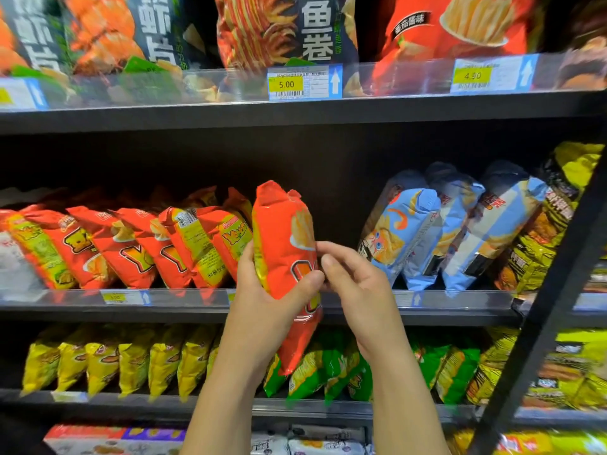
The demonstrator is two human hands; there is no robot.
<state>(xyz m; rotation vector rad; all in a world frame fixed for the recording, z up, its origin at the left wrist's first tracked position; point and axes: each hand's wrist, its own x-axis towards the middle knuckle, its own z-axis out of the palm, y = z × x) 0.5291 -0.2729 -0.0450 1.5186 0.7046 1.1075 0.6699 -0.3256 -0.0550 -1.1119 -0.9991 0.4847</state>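
An orange-red snack bag [285, 244] with a picture of fries is held upright in front of the middle shelf [197, 307]. My left hand [262, 290] grips it from the left, thumb across its front and fingers behind. My right hand [354, 280] is at the bag's right edge, fingertips touching it near the thumb of the other hand; its fingers are loosely curled. The bag's lower end hangs below the shelf lip.
A row of matching red bags [131, 247] leans on the middle shelf to the left; blue bags [437, 231] stand to the right, with a dark gap between. Yellow bags [108, 362] and green bags [331, 369] fill the shelf below. A dark upright post [551, 307] slants at right.
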